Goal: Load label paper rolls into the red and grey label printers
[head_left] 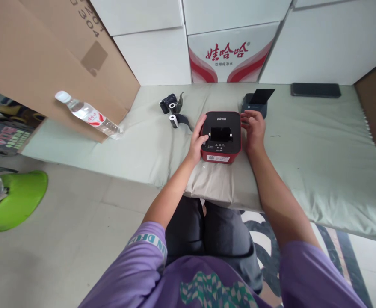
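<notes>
1. A purple shirt [175,278] and dark trousers [207,235] are filling the bottom of the view; both bare forearms are reaching forward from there.
2. A red and black printer [221,137] is sitting on a pale green mat [303,162], at the near edge and roughly central, with a white label facing the person.
3. The left hand [198,139] is pressing against the printer's left side, fingers curled around the upper left corner, gripping it.
4. The right hand [254,128] is resting against the printer's right side, fingers spread loosely over the upper right corner, touching but not fully clasping.
5. A small dark box [255,102] with a raised flap is standing just behind the right hand.
6. Paper rolls [172,112] with dark wrapping are lying near the printer, to its left.
7. A water bottle [88,114] is lying tilted against a cardboard box [46,55] at far left.
8. A black flat device [316,90] is lying well apart at the mat's far right.
9. White cartons [232,53] are standing along the back; one is bearing red print.
10. A green object [17,199] is sitting on the floor at left.
</notes>
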### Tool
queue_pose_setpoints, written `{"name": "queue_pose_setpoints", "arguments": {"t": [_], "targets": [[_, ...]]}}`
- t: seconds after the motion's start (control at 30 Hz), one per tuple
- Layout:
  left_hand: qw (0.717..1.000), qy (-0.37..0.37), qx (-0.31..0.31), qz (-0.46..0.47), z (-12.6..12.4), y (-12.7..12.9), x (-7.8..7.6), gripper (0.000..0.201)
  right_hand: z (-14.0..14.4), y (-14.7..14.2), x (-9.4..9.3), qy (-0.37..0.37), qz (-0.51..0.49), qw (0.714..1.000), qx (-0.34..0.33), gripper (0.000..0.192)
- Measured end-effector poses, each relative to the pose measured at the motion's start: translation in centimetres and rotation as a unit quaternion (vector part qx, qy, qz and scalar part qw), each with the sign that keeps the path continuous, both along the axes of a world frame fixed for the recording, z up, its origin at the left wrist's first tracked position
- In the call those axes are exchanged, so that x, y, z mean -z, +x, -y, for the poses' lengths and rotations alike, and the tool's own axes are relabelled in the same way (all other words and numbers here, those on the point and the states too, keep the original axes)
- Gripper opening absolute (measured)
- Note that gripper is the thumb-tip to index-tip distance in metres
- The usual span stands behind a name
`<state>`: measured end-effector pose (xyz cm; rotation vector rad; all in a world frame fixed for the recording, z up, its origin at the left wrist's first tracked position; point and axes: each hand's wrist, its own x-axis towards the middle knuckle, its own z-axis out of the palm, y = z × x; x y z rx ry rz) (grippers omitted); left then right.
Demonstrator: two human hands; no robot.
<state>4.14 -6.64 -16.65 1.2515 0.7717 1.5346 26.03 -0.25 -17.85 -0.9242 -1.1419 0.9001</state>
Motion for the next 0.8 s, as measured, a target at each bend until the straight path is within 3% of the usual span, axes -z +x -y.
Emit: {"name": "queue_pose_setpoints", "arguments": {"t": [0.3,0.63,0.8], "targets": [[0.998,-0.024,0.01,0.058,0.7,0.6,-0.6,0.09,2.1,-1.1,-2.3,-0.02,0.084,0.996,0.027,0.043],[0.999,-0.01,0.008,0.05,0.5,0.3,-0.6,0.09,2.1,-1.3,-2.2,-0.045,0.124,0.991,0.019,0.053],[0.998,-0.051,0.007,0.046,0.6,0.5,-1.0,0.095,2.3,-1.2,-2.2,-0.03,0.126,0.992,0.01,0.06]]}}
